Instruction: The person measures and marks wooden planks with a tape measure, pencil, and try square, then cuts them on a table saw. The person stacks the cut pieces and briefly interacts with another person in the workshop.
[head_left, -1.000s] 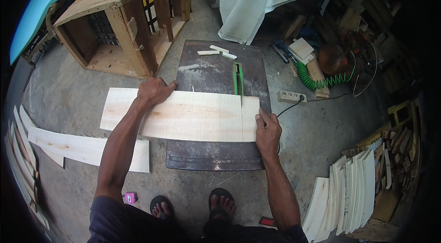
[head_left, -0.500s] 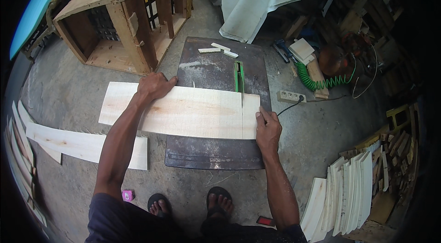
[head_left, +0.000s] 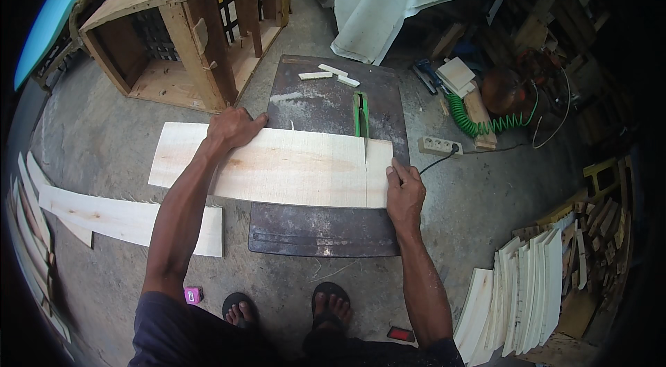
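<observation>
2 hands (head_left: 234,130) (head_left: 404,190) hold board (head_left: 291,166) on saw table (head_left: 322,228) bearing 3 offcuts (head_left: 316,76).

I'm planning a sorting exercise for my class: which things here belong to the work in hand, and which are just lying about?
In the work:
- pale board, touched by left hand and right hand
- dark table beneath
- green-edged slot

Apparently lying about:
- wooden frame
- white sheet
- green hose
</observation>
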The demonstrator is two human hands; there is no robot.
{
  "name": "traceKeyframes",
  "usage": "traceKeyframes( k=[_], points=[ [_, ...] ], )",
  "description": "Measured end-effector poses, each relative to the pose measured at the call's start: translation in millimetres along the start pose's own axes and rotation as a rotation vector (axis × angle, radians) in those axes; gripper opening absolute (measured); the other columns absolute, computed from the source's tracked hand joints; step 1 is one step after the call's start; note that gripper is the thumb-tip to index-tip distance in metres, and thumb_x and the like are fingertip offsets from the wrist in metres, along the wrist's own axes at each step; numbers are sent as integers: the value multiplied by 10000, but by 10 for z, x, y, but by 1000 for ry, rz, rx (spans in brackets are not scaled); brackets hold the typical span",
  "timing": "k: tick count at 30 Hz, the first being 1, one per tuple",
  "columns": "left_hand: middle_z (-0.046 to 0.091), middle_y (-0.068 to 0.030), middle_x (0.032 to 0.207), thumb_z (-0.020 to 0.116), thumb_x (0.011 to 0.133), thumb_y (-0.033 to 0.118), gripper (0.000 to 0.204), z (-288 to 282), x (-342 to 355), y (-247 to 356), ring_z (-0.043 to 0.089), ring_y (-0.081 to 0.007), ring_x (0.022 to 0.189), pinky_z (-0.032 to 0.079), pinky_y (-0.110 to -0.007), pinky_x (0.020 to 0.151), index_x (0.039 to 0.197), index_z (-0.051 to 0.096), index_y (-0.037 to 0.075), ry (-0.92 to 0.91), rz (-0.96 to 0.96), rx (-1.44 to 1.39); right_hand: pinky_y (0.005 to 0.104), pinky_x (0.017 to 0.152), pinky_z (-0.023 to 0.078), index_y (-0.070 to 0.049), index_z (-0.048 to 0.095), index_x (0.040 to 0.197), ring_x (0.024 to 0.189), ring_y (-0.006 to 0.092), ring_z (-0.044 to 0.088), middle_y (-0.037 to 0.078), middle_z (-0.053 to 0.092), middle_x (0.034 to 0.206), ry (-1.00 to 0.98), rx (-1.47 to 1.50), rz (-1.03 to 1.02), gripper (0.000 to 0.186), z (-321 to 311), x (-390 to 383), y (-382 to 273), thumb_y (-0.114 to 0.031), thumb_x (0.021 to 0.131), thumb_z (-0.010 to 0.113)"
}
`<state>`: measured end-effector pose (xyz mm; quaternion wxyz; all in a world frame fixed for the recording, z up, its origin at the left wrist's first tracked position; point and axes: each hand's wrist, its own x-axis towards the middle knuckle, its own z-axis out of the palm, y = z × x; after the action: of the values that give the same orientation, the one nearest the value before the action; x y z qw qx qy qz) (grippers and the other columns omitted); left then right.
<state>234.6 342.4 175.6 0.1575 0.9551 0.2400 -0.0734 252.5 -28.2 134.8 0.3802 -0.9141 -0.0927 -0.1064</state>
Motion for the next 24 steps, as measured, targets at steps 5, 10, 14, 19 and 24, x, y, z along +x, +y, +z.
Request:
traceKeyframes(
  k=[5, 10, 14, 19, 24],
  points=[
    [752, -273, 999, 509, 958, 585, 689, 31, 33, -13, 741, -381, 981, 549, -505, 919, 938, 788, -45, 26, 0, 1, 424, 842, 541, 25, 708, 1265, 926, 322, 690, 200, 678, 1021, 5, -10, -19, 325, 13, 26, 12, -143, 993, 652],
    [745, -295, 986, 512, 954, 645, 750, 29, 74, -30, 746, -405, 980, 555, -482, 945, 1012, 784, -52, -8, 0, -9, 421, 853, 540, 26, 706, 1268, 941, 326, 688, 203, 678, 1025, 1, 0, -11, 328, 20, 50, 1, -146, 994, 650],
    [751, -280, 978, 514, 955, 645, 748, -5, 84, -7, 750, -397, 963, 558, -481, 934, 993, 787, -50, -15, 1, -14, 419, 856, 539, 25, 705, 1271, 951, 326, 687, 200, 680, 1031, -1, -8, 2, 329, 19, 71, 17, -151, 998, 647],
    [762, -247, 939, 507, 949, 566, 673, 32, 106, -12, 752, -369, 931, 564, -491, 889, 901, 789, -42, 17, -3, -9, 417, 857, 540, 25, 706, 1269, 951, 324, 688, 199, 682, 1036, 0, 10, -3, 328, 36, 95, 14, -150, 999, 645],
    [762, -246, 917, 513, 947, 568, 669, 37, 148, -30, 756, -365, 907, 570, -491, 871, 885, 789, -38, 29, 1, -1, 417, 854, 540, 22, 706, 1271, 942, 324, 689, 204, 684, 1033, -11, 24, 8, 330, 35, 118, -7, -148, 994, 648]
  ],
)
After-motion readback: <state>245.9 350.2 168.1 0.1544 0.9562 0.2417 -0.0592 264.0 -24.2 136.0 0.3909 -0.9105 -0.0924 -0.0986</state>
